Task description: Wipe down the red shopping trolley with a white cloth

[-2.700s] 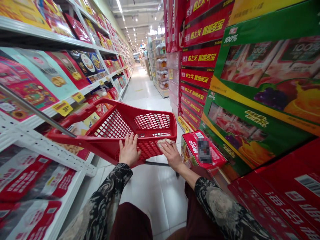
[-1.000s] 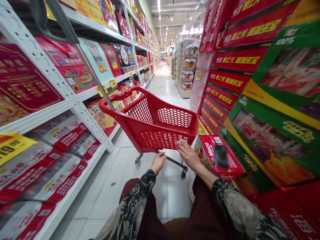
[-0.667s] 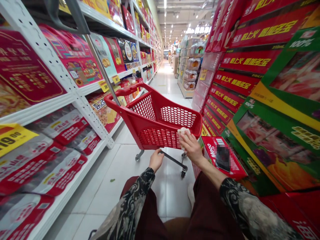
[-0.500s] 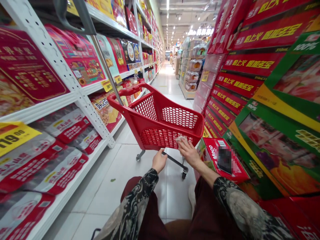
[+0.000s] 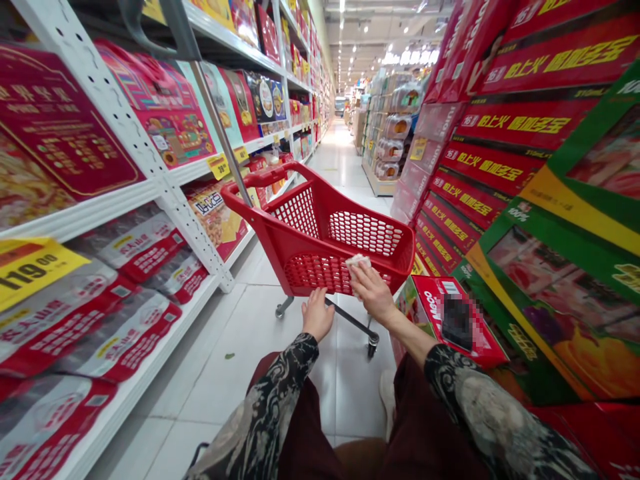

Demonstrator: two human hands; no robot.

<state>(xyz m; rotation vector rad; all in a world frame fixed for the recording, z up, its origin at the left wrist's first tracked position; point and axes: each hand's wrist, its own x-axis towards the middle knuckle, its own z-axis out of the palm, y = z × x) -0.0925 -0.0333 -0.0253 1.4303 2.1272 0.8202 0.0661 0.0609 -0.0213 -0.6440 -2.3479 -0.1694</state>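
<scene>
One red cart point(image 5: 320, 251) stands at twelve o'clock, seemingly mid-wipe; how much is done or left is unclear. At its six, whether the left hand point(image 5: 317, 319) grips cannot be told; at five, the right hand point(image 5: 373, 292) presses a held pale cloth point(image 5: 358, 261) against it.

- My left hand point(image 5: 318, 316), which was flat on the upper side of the red cart point(image 5: 320, 243), is now down by its lower edge, fingers loosened from their recent pinch.
- My right hand point(image 5: 373, 292) and the cloth point(image 5: 357, 261) are higher on the mesh than half a second ago.
- A yellow price sign point(image 5: 35, 270) and grey handle point(image 5: 187, 33) have come into view.
</scene>
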